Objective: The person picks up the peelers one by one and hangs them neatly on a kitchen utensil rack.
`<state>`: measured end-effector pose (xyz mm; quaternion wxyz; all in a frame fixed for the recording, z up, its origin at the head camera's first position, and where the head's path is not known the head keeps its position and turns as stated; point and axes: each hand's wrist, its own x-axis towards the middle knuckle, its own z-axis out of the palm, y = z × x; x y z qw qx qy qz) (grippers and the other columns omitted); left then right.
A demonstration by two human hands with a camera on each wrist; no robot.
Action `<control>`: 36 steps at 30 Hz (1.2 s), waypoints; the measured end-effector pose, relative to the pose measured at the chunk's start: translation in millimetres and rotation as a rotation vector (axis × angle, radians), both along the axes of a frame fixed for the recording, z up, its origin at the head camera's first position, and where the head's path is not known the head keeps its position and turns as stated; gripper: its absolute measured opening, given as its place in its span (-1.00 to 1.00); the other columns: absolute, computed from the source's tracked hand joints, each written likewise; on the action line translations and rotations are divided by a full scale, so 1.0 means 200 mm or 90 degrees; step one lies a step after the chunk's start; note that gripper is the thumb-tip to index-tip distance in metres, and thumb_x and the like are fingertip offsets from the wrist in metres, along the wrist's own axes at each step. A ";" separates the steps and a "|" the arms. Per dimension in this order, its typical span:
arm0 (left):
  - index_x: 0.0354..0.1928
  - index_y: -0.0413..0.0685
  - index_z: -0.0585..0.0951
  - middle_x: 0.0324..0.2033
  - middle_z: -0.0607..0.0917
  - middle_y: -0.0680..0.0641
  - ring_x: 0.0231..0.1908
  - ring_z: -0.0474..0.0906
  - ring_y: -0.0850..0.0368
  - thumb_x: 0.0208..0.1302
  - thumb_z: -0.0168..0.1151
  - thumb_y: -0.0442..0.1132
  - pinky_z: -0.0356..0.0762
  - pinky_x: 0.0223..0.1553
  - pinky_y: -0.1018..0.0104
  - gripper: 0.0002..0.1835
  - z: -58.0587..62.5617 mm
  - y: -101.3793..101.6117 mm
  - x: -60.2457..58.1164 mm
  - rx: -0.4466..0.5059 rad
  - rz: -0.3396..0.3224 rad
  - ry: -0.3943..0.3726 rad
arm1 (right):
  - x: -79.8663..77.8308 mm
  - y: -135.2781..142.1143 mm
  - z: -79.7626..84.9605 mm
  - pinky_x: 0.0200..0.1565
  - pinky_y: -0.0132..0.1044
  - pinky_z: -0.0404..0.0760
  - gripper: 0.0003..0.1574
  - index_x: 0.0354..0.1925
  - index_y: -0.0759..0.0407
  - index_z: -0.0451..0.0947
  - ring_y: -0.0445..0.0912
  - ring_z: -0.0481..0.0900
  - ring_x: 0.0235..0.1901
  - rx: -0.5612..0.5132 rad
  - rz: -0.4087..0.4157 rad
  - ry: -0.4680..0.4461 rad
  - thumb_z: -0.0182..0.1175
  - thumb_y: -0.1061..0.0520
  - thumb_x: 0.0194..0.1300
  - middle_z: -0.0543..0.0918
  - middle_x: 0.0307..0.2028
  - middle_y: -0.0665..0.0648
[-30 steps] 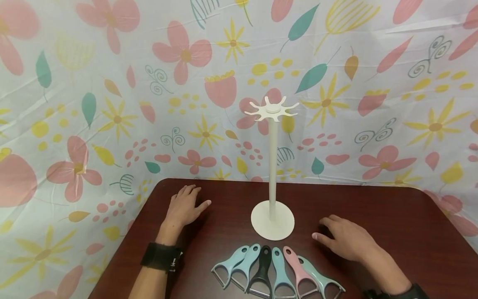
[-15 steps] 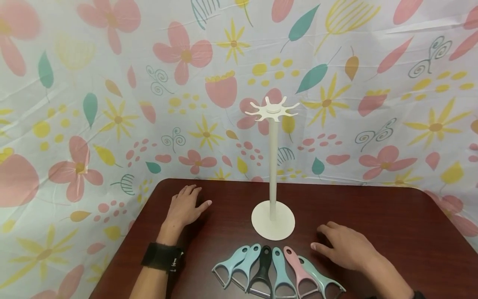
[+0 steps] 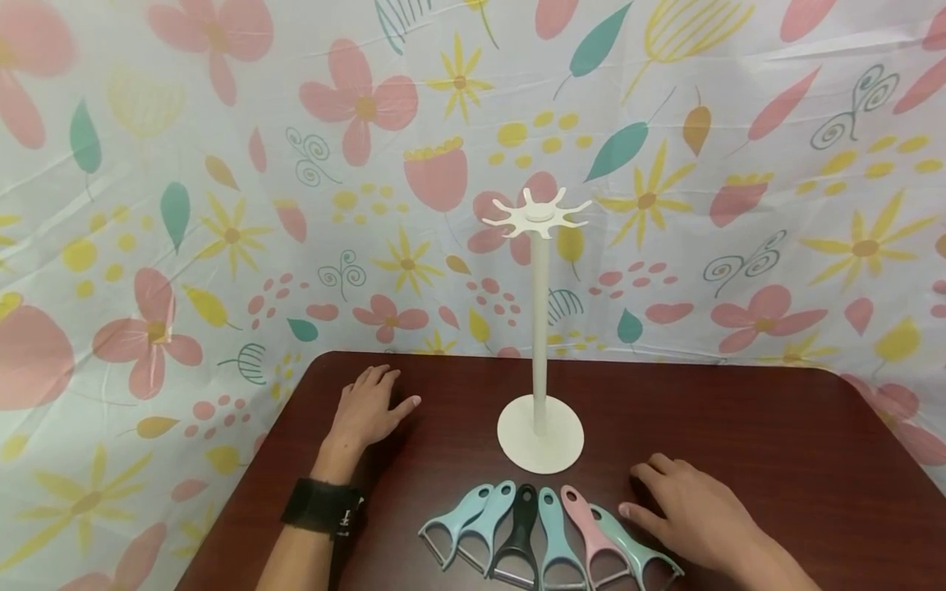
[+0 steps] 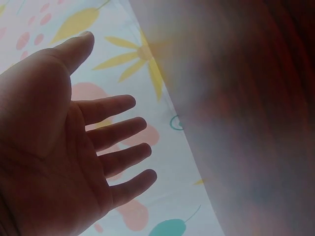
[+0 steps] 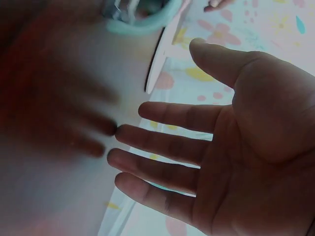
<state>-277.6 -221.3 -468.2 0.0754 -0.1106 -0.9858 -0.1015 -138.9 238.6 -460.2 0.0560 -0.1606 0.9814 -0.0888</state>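
My left hand [image 3: 367, 410] rests on the table at the far left, holding nothing; in the left wrist view its fingers [image 4: 120, 162] are spread and relaxed. On the right, my right hand [image 3: 695, 509] lies low over the table near the peelers, also without anything in it. Its relaxed fingers [image 5: 162, 142] show in the right wrist view. Several Y-shaped peelers lie fanned out at the front: light blue ones, a black peeler [image 3: 523, 525], a pink peeler [image 3: 587, 525] and a pale green peeler [image 3: 628, 546] nearest my right hand. Their blades point toward me.
A cream stand [image 3: 540, 328] with a round base and a ring of hooks on top rises behind the peelers, between my hands. The dark red-brown table [image 3: 739, 427] ends at a white flowered cloth [image 3: 458, 246] along the back and left.
My right hand has slid slightly toward me, closer to the table's front. My left hand, the stand and the peelers stay where they were.
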 end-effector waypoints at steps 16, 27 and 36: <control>0.37 -0.11 0.39 0.38 0.25 -0.20 0.32 0.19 -0.18 0.30 0.08 0.33 0.18 0.21 -0.26 -0.19 0.00 0.01 0.01 0.021 -0.001 -0.002 | 0.09 -0.04 0.00 -0.37 -0.19 0.49 -0.23 -0.16 -0.10 0.55 -0.21 0.36 -0.39 -0.021 0.002 -0.045 0.10 -0.65 0.01 0.38 -0.35 -0.11; 0.38 -0.08 0.38 0.39 0.23 -0.18 0.30 0.22 -0.19 0.29 0.04 0.37 0.18 0.21 -0.25 -0.17 -0.02 0.00 0.00 0.012 0.007 -0.003 | 0.11 -0.04 -0.02 -0.39 -0.18 0.46 -0.31 -0.28 -0.12 0.48 -0.22 0.36 -0.38 -0.022 0.042 -0.009 0.23 -0.60 -0.06 0.36 -0.40 -0.15; 0.37 -0.09 0.39 0.38 0.23 -0.18 0.29 0.24 -0.19 0.28 0.05 0.37 0.19 0.21 -0.25 -0.17 -0.01 0.00 0.00 0.019 0.003 -0.001 | 0.11 -0.05 -0.04 -0.46 -0.21 0.35 -0.42 -0.41 -0.15 0.39 -0.17 0.29 -0.45 -0.020 0.030 -0.065 0.31 -0.50 -0.05 0.31 -0.49 -0.12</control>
